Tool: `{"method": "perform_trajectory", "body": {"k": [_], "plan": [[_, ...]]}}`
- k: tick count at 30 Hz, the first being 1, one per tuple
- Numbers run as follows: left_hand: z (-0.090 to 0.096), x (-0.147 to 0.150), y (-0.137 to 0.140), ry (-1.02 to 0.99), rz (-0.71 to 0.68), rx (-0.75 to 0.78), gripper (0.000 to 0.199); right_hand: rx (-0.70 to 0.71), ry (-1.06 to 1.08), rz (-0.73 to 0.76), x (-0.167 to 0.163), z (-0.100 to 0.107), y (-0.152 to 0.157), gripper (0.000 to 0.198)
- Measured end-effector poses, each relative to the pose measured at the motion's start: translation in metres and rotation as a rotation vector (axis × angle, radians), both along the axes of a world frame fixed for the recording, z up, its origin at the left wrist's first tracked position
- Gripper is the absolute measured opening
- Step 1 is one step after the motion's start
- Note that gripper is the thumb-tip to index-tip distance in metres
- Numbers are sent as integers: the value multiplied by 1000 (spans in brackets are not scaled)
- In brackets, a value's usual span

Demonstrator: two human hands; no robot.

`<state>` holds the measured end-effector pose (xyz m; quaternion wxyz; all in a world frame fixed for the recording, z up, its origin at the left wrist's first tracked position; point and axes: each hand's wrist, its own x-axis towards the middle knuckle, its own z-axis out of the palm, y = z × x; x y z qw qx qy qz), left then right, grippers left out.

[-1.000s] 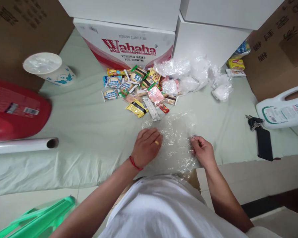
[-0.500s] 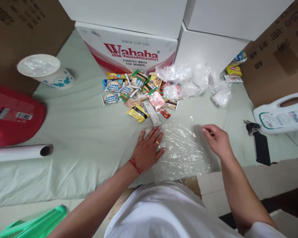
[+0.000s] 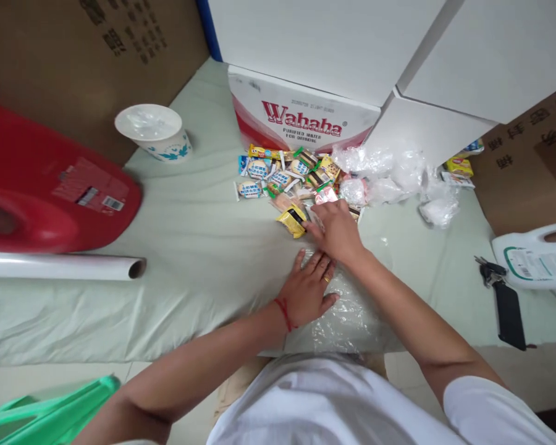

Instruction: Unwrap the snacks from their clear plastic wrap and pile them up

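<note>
Since the earlier frame, the right hand (image 3: 337, 230) has been moved from beside the right edge of the plastic film (image 3: 340, 330) to the snack pile (image 3: 282, 179). The counter (image 3: 204, 241) is covered by a pale green cloth. Behind the pile, the water carton (image 3: 301, 117) is set. The film is laid near the counter's front edge, partly covered by the left hand (image 3: 309, 295), which is spread palm down. The right fingers are lowered over the pile's front, just beside a yellow packet (image 3: 291, 220); whether anything is pinched cannot be told.
</note>
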<state>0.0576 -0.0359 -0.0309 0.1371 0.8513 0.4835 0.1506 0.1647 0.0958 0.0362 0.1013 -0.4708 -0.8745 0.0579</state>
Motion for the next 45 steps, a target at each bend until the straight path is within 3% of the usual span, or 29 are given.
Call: {"method": "perform_trajectory", "body": {"k": [3, 5, 8, 12, 16, 21, 25, 28, 34, 37, 40, 45], "plan": [[0, 0, 0, -45, -16, -37, 60, -10, -110, -2, -33, -15, -12, 64], [-1, 0, 0, -96, -21, -76, 54, -30, -125, -7, -43, -26, -18, 65], [-2, -1, -1, -147, -18, -130, 47, -57, -40, 31, -37, -32, -30, 60], [1, -3, 0, -115, -20, -91, 50, -90, 143, 45, -13, -22, -27, 53], [2, -5, 1, -66, -22, -29, 64, -19, 299, -231, 4, -12, 16, 54], [-1, -5, 0, -41, -27, -39, 65, 8, 390, -573, 12, -6, 92, 52], [-1, -5, 0, -43, -28, -40, 64, -121, 251, -663, -1, -1, 130, 50], [-1, -5, 0, -46, -20, -40, 64, -57, 176, -702, -18, 1, 145, 57], [-4, -5, 0, -51, -20, -45, 62, -32, 78, -678, -40, 1, 162, 66], [-4, -5, 0, -56, -17, -42, 61, -127, 81, -679, -44, 5, 167, 71], [-5, -6, 0, -61, -14, -33, 61, -205, 52, -668, -46, 9, 163, 67], [-7, -9, 1, -71, -34, -34, 59, -176, 134, -574, -35, 16, 146, 64]]}}
